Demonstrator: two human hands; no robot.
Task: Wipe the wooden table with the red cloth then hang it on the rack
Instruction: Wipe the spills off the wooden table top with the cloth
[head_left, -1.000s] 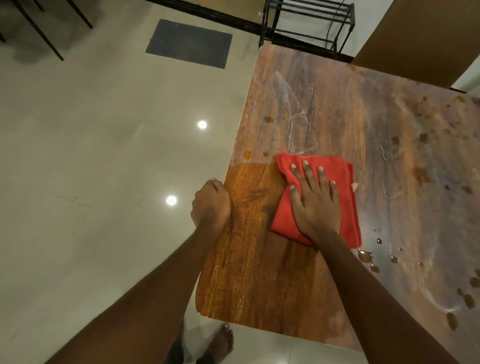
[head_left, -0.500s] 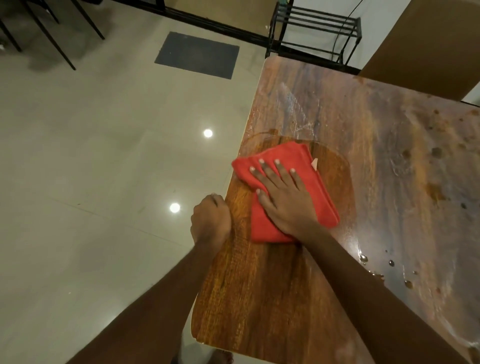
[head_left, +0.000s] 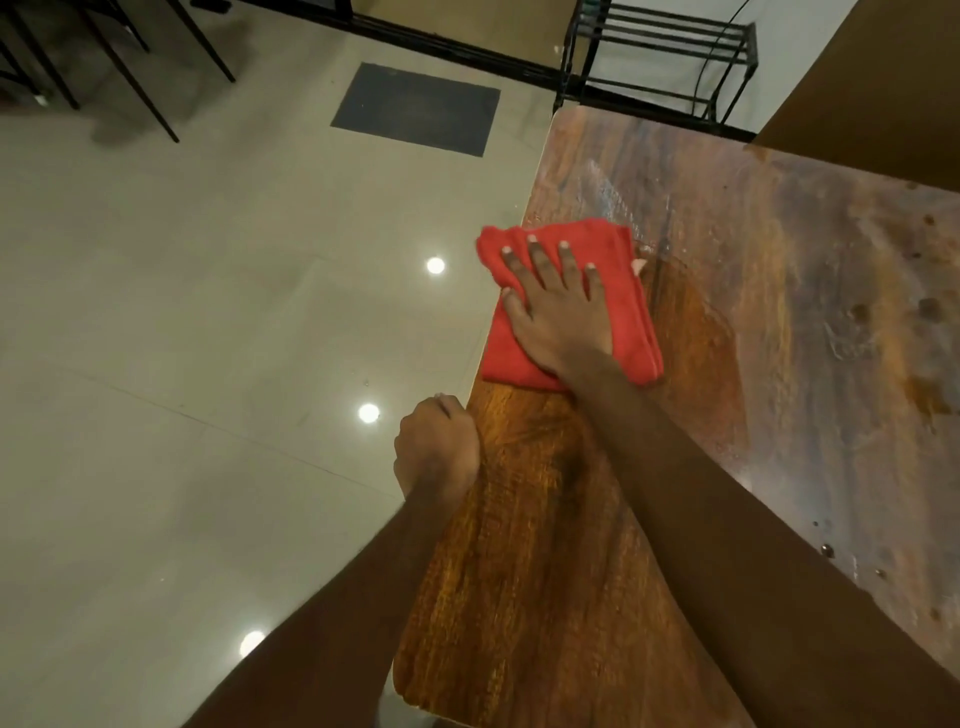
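One right hand (head_left: 563, 312), fingers spread, presses red cloth (head_left: 631, 312); left hand (head_left: 436, 447) seemingly clenched on table (head_left: 545, 571) edge.

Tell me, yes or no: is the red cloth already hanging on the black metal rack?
No, the red cloth lies flat on the wooden table under the right hand.

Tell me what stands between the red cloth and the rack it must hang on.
Nothing visible. The red cloth lies at the table's left edge under the flat right hand; beyond it only bare tabletop runs to the black rack past the far edge.
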